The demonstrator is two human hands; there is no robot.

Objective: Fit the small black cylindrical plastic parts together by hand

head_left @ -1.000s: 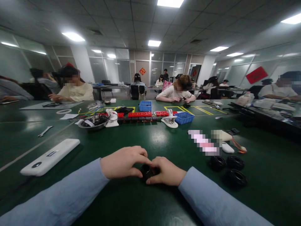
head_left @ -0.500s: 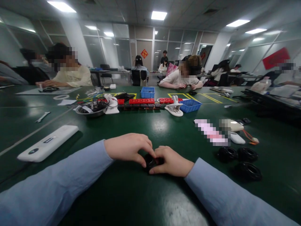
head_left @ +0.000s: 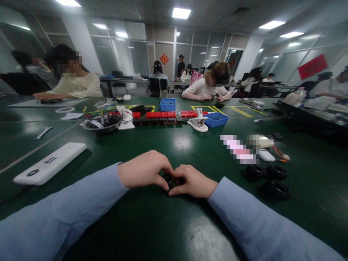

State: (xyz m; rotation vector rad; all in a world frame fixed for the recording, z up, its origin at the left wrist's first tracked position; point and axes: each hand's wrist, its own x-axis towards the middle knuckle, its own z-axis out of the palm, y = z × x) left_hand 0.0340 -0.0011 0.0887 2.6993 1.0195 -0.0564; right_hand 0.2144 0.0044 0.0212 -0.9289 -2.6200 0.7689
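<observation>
Between my two hands, low over the green table, is a black ring-shaped part [head_left: 169, 180] with a round opening. My left hand [head_left: 148, 169] curls over it from the left, thumb and fingers closed on its edge. From the right, my right hand [head_left: 191, 181] grips the same part, its thumb along the near side. Fingers hide much of the part, so its exact kind cannot be made out. Several similar black ring-shaped parts lie to the right, among them a near one [head_left: 277, 190] and a left one [head_left: 255, 171].
A long white device [head_left: 51, 163] with a cable lies at left, near a wrench [head_left: 43, 133]. Farther back are a metal bowl [head_left: 102, 127], red blocks [head_left: 161, 114], a white clip stand [head_left: 198, 121] and a blue bin [head_left: 216, 119]. A white mouse-like object [head_left: 266, 155] lies right. Co-workers sit opposite.
The camera view has shifted slightly, so the table items appear a little farther left and higher. Both hands keep hold of the black part, whose opening shows a bit more now.
</observation>
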